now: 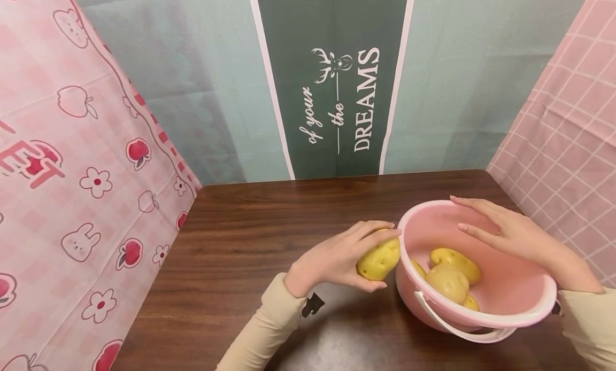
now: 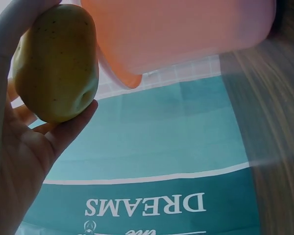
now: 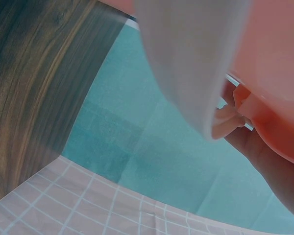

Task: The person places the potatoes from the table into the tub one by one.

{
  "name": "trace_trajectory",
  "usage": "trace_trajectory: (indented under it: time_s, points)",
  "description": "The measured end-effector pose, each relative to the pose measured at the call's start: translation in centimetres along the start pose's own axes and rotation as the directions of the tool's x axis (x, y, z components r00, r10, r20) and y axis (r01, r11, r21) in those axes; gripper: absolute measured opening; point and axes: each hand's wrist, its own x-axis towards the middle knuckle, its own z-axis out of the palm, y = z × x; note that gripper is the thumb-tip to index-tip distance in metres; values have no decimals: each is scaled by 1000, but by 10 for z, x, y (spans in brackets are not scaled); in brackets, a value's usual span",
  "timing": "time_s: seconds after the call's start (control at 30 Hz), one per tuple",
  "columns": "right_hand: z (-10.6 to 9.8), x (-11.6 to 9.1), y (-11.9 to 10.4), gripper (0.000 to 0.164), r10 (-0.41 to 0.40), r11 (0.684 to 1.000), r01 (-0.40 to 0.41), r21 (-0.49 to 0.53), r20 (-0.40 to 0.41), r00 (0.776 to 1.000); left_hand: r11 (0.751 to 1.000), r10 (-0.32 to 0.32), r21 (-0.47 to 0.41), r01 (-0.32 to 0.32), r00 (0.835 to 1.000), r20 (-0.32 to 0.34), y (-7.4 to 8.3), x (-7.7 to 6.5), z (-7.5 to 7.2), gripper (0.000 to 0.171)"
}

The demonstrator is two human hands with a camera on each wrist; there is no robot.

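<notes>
A yellow potato (image 1: 380, 260) is gripped in my left hand (image 1: 332, 256), fingers over its top and thumb below. That hand is just left of the pink bucket (image 1: 414, 301), fingertips right at its white rim. In the left wrist view the potato (image 2: 59, 63) shows small dark specks and a dimple near one end. My right hand (image 1: 524, 237) holds the bucket's far right side, thumb inside the wall and fingers along the rim; the bucket partly hides them in the right wrist view. Inside lie several potatoes, a pale round one (image 1: 447, 284) on top of yellower ones.
The bucket stands on the right of a dark wood table (image 1: 231, 253), its white handle (image 1: 457, 332) hanging down in front. Behind the table hangs a green cloth (image 1: 337, 18) with white lettering. Pink printed cloth (image 1: 96, 120) borders the left, pink checked cloth (image 1: 568, 130) the right.
</notes>
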Motion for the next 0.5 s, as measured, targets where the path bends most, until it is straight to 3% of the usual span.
trace_trajectory:
  time_s: [0.5]
  points:
    - [-1,0,-2,63,3,1000,-3,5,6,1000,997,63,39,-63,998,-8,5,16,-7,83]
